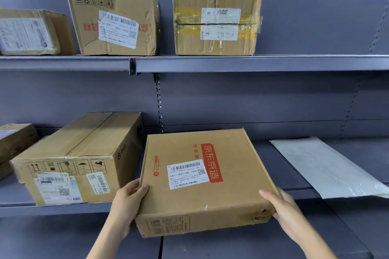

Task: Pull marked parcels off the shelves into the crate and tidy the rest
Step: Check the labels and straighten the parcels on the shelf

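A flat brown cardboard parcel (202, 181) with a red printed block and a white shipping label lies on the lower shelf (294, 193), its front end sticking out past the shelf's edge. My left hand (128, 202) grips its left front corner, thumb on top. My right hand (282, 206) holds the right front corner, thumb on the top face. The crate is not in view.
On the lower shelf, a large brown box (77, 157) stands left of the parcel, a smaller box (14, 145) at the far left, and a white plastic mailer (328, 166) to the right. The upper shelf (231, 62) carries three labelled cardboard boxes (113, 21) (216, 21) (31, 31).
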Motion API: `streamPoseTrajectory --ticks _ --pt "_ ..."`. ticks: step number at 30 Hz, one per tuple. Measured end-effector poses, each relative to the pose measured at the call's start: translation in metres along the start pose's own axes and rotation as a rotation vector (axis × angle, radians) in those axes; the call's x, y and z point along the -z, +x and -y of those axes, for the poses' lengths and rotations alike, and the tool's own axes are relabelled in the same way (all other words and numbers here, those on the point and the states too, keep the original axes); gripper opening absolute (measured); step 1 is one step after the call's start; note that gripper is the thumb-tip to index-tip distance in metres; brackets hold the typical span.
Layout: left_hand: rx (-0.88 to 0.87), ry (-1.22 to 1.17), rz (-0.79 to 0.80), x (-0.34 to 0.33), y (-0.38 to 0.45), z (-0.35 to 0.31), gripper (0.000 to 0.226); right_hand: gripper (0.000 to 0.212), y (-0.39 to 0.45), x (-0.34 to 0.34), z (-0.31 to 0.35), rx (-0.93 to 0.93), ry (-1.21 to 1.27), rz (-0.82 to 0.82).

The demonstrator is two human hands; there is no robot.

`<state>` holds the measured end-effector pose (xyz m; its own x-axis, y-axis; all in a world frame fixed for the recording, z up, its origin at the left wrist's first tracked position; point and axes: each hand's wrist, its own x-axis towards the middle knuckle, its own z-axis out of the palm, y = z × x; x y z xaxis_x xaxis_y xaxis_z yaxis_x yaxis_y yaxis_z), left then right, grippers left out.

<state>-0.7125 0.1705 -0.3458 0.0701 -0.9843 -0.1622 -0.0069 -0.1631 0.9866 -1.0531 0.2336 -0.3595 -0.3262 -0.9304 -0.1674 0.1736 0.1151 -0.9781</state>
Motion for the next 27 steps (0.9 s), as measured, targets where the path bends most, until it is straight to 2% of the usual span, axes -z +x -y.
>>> streamPoseTrajectory --ticks 4,7,8,11,15,19,24,27 --pt "-0.074 -0.036 0.122 -0.001 -0.010 -0.015 0.061 0.032 -0.005 0.009 -0.007 0.075 0.020 0.075" --pt "-0.180 0.005 0.189 -0.001 -0.012 -0.022 0.071 0.078 -0.006 0.013 -0.012 0.119 -0.047 0.119" --pt "-0.213 0.032 0.188 -0.002 -0.011 -0.023 0.073 0.083 -0.005 0.013 -0.013 0.142 -0.072 0.107" --pt "-0.297 0.135 0.137 -0.004 -0.002 -0.021 0.077 0.071 0.000 0.009 -0.012 0.261 -0.122 0.045" --pt "-0.387 0.275 0.018 -0.008 0.014 -0.016 0.083 0.084 0.012 0.001 -0.001 0.374 -0.237 0.019" --pt "-0.402 0.419 -0.084 -0.022 0.027 -0.008 0.083 0.088 0.030 -0.012 0.006 0.386 -0.429 0.012" --pt "-0.420 0.587 -0.126 -0.026 0.045 0.003 0.090 0.082 0.056 -0.027 0.004 0.360 -0.706 -0.109" --pt "-0.489 0.763 -0.177 -0.029 0.047 -0.001 0.102 0.095 0.061 -0.029 -0.001 0.356 -0.802 -0.136"
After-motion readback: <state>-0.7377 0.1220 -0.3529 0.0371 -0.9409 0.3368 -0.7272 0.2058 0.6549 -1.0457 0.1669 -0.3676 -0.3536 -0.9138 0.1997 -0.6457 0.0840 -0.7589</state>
